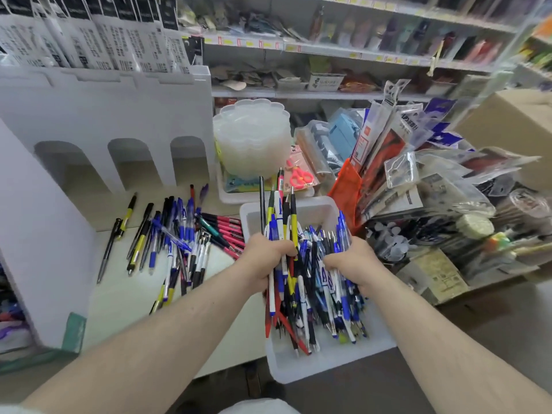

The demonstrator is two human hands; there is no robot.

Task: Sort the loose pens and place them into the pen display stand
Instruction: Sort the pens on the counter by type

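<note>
Loose blue, black and yellow plastic pens fill both my grips, left hand and right hand clenched round bundles, long axes pointing away; the white cardboard display stand lies left, nearer my left hand.

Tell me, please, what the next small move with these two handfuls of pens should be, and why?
Probably carry the left hand's bundle of pens left to the sorted pens on the counter. Both hands, the right hand too, grip bunches over the white bin, and the display stand's arched slots look empty.

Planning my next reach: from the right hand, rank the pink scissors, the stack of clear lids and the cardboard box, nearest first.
From the right hand, head view:
1. Pink scissors, ahead and slightly left.
2. Stack of clear lids, farther ahead, left.
3. Cardboard box, far right at the back.
</note>
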